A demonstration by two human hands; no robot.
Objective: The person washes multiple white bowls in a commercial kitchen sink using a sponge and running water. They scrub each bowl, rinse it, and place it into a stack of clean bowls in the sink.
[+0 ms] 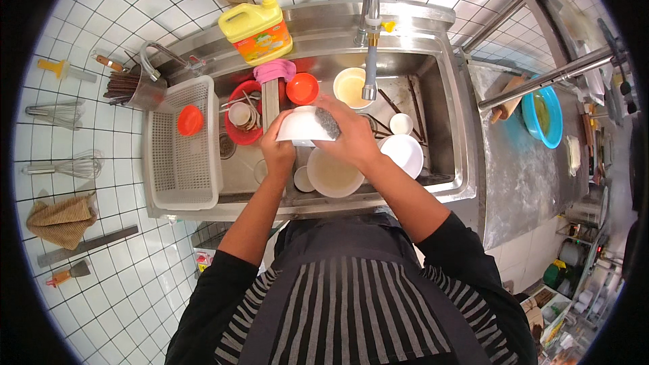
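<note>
Over the sink divider, my left hand (280, 147) grips the side of a white bowl (300, 125) that is tipped on its side. My right hand (351, 131) presses a grey scouring pad (328, 123) against the bowl's outer wall. Below the hands in the right basin stands a large white bowl (334, 175) of cloudy liquid, beside a small white dish (303, 179). A white bowl (403, 154) lies right of my right wrist. Behind my hands sit an orange bowl (302, 88) and a cream bowl (349, 86) holding yellowish liquid.
A faucet (371, 35) hangs over the right basin, where chopsticks (417, 106) lie. Across the left basin rests a white plastic basket (178, 182) with an orange bowl (190, 120). A red basin (245, 138) holds small dishes. A yellow detergent jug (253, 25) stands behind a pink cloth (274, 70).
</note>
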